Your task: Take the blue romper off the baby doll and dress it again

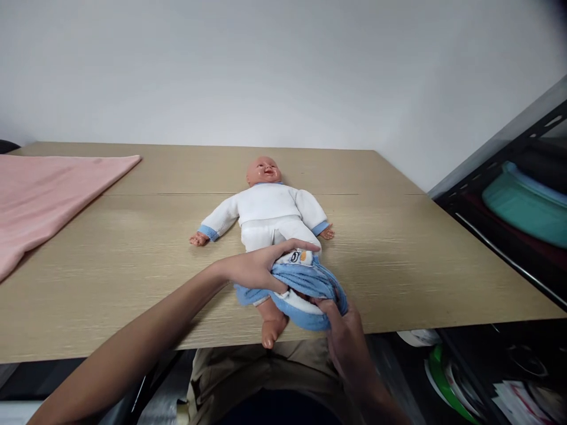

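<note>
Cloth [310,276], blue and bunched, sat over the lower legs of the doll [269,203] at the surface [133,248]'s six o'clock, gripped by left hand [257,265] and right hand [343,324], one foot [271,330] out, the other hidden, apparently not yet through.

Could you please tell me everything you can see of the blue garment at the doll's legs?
The blue garment looks soft and plush, with white areas and a small white, black and orange motif near its top. It lies bunched in folds about the legs of the doll, near the front edge of the table; one bare foot shows below. The left hand grips its upper side, the right hand its lower right.
</note>
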A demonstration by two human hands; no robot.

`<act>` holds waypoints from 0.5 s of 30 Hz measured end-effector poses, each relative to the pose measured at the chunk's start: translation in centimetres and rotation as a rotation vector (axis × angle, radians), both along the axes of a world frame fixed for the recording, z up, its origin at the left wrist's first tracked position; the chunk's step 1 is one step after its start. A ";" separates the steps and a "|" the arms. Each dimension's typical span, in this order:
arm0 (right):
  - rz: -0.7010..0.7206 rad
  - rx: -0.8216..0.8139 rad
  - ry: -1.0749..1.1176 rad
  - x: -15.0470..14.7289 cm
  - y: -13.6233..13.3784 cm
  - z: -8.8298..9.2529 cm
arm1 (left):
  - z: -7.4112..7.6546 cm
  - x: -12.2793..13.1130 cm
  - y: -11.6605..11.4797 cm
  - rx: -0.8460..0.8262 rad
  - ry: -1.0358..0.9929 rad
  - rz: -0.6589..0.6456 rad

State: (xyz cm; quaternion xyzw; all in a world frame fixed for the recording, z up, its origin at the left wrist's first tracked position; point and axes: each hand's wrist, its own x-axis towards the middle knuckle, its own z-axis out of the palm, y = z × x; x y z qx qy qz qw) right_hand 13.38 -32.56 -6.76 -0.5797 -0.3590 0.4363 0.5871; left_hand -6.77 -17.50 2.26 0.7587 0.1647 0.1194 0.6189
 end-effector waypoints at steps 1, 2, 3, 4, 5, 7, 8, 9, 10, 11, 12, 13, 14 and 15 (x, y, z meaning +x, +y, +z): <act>0.005 0.009 -0.029 -0.1 0.0 0.1 | -0.1 -0.1 0.1 -0.019 -0.014 -0.003; 0.012 0.020 -0.071 -0.2 -0.2 0.3 | -0.1 -0.1 0.2 -0.038 -0.025 -0.002; 0.021 0.031 -0.121 -0.3 -0.4 0.5 | -0.1 -0.2 0.3 -0.053 -0.032 0.000; 0.034 0.044 -0.173 -0.4 -0.6 0.7 | 0.0 -0.2 0.3 -0.065 -0.032 0.004; 0.057 0.061 -0.220 -0.4 -0.9 0.8 | 0.0 -0.3 0.4 -0.073 -0.026 0.007; 0.130 0.101 -0.276 -0.5 -1.2 0.9 | 0.1 -0.4 0.4 -0.075 -0.002 0.013; 0.161 0.121 -0.286 -0.5 -1.4 0.8 | 0.1 -0.5 0.4 -0.070 0.008 0.013; 0.183 0.138 -0.296 -0.5 -1.4 0.6 | 0.1 -0.5 0.4 -0.064 0.015 0.010; 0.195 0.151 -0.308 -0.5 -1.4 0.4 | 0.1 -0.5 0.3 -0.058 0.013 0.006; 0.196 0.159 -0.325 -0.4 -1.3 0.3 | 0.1 -0.6 0.3 -0.050 0.004 -0.001; 0.189 0.164 -0.350 -0.3 -1.1 0.2 | 0.1 -0.6 0.4 -0.041 -0.007 -0.009; 0.173 0.168 -0.385 -0.1 -0.9 0.2 | 0.1 -0.6 0.4 -0.031 -0.016 -0.016; 0.157 0.177 -0.431 0.2 -0.5 0.3 | 0.2 -0.7 0.4 -0.023 -0.020 -0.022; 0.135 0.194 -0.485 0.5 -0.1 0.6 | 0.2 -0.7 0.5 -0.013 -0.019 -0.026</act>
